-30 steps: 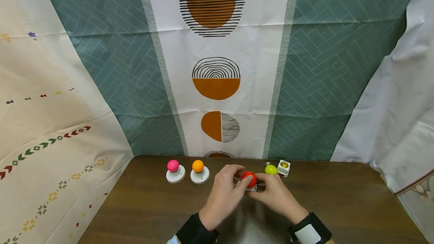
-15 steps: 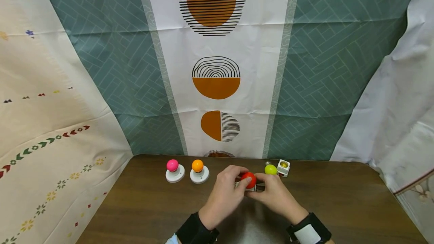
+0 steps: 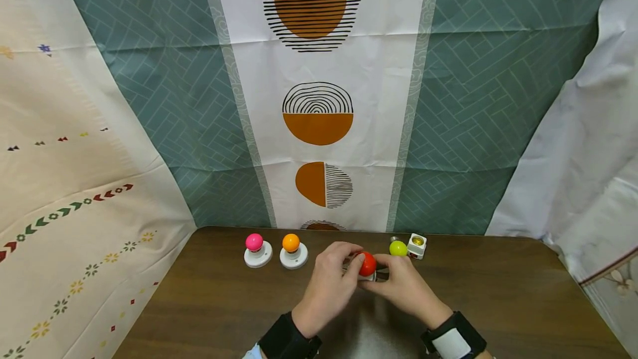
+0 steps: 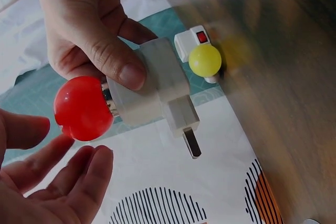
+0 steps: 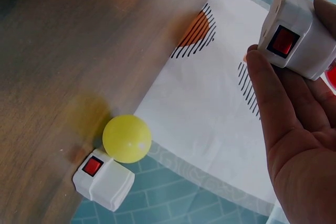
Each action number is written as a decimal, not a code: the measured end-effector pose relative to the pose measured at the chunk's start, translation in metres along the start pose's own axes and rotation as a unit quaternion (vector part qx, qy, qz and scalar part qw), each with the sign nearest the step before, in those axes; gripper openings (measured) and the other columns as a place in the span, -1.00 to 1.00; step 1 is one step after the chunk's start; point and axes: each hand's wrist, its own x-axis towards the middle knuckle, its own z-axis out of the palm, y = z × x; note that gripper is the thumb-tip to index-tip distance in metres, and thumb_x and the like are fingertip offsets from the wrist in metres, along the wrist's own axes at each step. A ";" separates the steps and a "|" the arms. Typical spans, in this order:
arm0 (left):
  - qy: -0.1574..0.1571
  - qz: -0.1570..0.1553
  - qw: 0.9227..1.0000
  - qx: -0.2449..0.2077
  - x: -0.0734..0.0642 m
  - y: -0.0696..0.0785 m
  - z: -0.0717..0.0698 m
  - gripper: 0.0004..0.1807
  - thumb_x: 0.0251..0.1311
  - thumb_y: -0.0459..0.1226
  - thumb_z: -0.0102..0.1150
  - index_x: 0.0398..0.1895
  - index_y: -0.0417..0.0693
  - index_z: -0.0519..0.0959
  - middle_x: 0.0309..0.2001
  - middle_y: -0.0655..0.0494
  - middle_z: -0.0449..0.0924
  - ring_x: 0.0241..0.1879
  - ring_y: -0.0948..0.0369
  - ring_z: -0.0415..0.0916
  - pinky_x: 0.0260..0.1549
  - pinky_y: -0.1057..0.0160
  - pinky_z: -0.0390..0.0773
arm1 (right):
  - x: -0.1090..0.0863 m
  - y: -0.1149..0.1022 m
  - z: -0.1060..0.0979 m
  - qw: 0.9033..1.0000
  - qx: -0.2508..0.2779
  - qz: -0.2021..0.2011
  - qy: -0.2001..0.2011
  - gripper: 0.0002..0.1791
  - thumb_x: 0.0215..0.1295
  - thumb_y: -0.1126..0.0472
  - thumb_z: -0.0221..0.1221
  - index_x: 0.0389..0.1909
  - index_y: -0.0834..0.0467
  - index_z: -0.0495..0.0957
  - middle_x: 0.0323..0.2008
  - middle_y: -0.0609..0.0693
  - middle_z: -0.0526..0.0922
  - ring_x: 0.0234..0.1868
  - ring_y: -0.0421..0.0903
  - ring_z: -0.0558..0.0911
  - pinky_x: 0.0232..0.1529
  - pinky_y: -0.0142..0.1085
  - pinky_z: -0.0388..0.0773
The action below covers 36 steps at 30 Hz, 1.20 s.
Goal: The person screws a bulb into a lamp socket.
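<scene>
My right hand (image 3: 406, 284) grips a white plug-in lamp socket (image 4: 152, 82), thumb on one side and fingers on the other. A flat metal prong (image 4: 192, 143) sticks out of the socket, and its red rocker switch (image 5: 283, 41) shows in the right wrist view. A round red bulb (image 4: 84, 109) sits at the socket's mouth, with part of its metal base visible. Beside the bulb is my left hand (image 3: 326, 281); its thumb stands a little apart from the glass, and its loosely bent fingers are close under it.
Pink (image 3: 254, 242) and orange (image 3: 291, 243) bulbs stand in round white bases on the left of the wooden table (image 3: 224, 303). Behind my right hand, a yellow-green bulb (image 3: 398, 249) lies beside another white switched socket (image 3: 416, 246). Patterned cloth (image 3: 458, 126) hangs behind the table.
My left thumb has drawn back leftward off the front of the red bulb, so more of the bulb shows. The right hand and the socket stay in nearly the same place.
</scene>
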 end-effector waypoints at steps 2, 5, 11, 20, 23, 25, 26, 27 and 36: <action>0.013 -0.003 1.000 0.007 0.000 0.000 0.000 -0.80 0.22 -0.15 0.16 -0.14 0.05 0.62 -0.18 0.25 0.57 -0.24 0.35 0.52 -0.23 0.37 0.59 | 0.000 0.000 0.000 1.000 -0.002 -0.002 0.003 -0.57 -0.10 -0.08 0.42 -0.14 -0.09 0.61 -0.24 -0.26 0.68 -0.23 -0.33 0.62 -0.16 -0.40 0.60; 0.016 -0.012 1.000 0.008 -0.001 0.000 0.001 -0.79 0.16 -0.10 0.22 -0.17 0.07 0.62 -0.22 0.25 0.57 -0.27 0.32 0.53 -0.26 0.35 0.60 | 0.000 -0.001 -0.001 1.000 -0.010 -0.003 0.009 -0.57 -0.10 -0.09 0.41 -0.15 -0.12 0.61 -0.25 -0.30 0.67 -0.24 -0.36 0.61 -0.16 -0.39 0.59; -0.004 -0.033 0.999 -0.006 0.001 0.001 0.000 -0.75 0.11 -0.11 0.28 -0.15 0.06 0.61 -0.21 0.23 0.58 -0.27 0.30 0.51 -0.27 0.34 0.61 | 0.001 -0.002 -0.002 1.000 -0.017 -0.003 0.007 -0.57 -0.09 -0.15 0.39 -0.15 -0.14 0.60 -0.25 -0.32 0.66 -0.26 -0.37 0.58 -0.15 -0.38 0.59; -0.049 -0.021 0.999 0.004 0.001 0.003 -0.001 -0.72 0.21 -0.24 0.16 0.00 0.04 0.55 -0.06 0.23 0.56 -0.13 0.34 0.52 -0.09 0.35 0.58 | 0.000 -0.003 -0.003 1.000 -0.014 0.007 -0.003 -0.57 -0.07 -0.14 0.38 -0.15 -0.10 0.61 -0.24 -0.27 0.68 -0.25 -0.32 0.60 -0.13 -0.34 0.61; -0.061 -0.006 0.998 0.005 0.001 0.002 -0.002 -0.72 0.24 -0.27 0.12 0.03 0.04 0.53 -0.03 0.22 0.56 -0.10 0.33 0.51 -0.06 0.36 0.56 | 0.000 -0.003 -0.003 1.000 -0.010 0.001 -0.001 -0.58 -0.07 -0.12 0.39 -0.15 -0.10 0.61 -0.25 -0.27 0.68 -0.23 -0.31 0.61 -0.11 -0.29 0.61; -0.065 0.000 0.998 0.002 0.002 0.001 -0.002 -0.71 0.25 -0.26 0.12 0.05 0.04 0.52 -0.01 0.20 0.56 -0.08 0.32 0.51 -0.05 0.33 0.57 | 0.000 -0.002 -0.002 1.000 -0.012 -0.001 0.003 -0.59 -0.08 -0.11 0.40 -0.16 -0.10 0.61 -0.25 -0.27 0.68 -0.24 -0.31 0.60 -0.11 -0.26 0.61; -0.067 -0.002 0.998 -0.002 0.002 0.001 -0.002 -0.70 0.25 -0.24 0.12 0.06 0.04 0.52 0.00 0.18 0.56 -0.07 0.32 0.51 -0.05 0.31 0.57 | 0.000 -0.002 -0.002 1.000 -0.017 -0.002 0.003 -0.58 -0.08 -0.11 0.39 -0.15 -0.09 0.61 -0.25 -0.26 0.68 -0.24 -0.31 0.60 -0.12 -0.27 0.61; -0.067 -0.008 0.998 -0.005 0.002 0.001 -0.001 -0.69 0.25 -0.21 0.12 0.06 0.04 0.51 0.01 0.18 0.55 -0.08 0.31 0.51 -0.05 0.31 0.57 | 0.000 -0.001 -0.002 1.000 -0.021 -0.001 0.004 -0.57 -0.08 -0.11 0.39 -0.15 -0.08 0.61 -0.24 -0.26 0.68 -0.25 -0.32 0.59 -0.13 -0.29 0.61; -0.005 -0.058 0.998 0.015 0.001 0.003 0.000 -0.55 0.14 0.11 0.16 -0.03 0.06 0.56 -0.13 0.22 0.56 -0.18 0.29 0.49 -0.21 0.37 0.57 | 0.001 0.001 -0.001 1.000 -0.019 -0.002 0.008 -0.57 -0.09 -0.12 0.40 -0.15 -0.09 0.62 -0.26 -0.28 0.68 -0.27 -0.36 0.59 -0.18 -0.42 0.58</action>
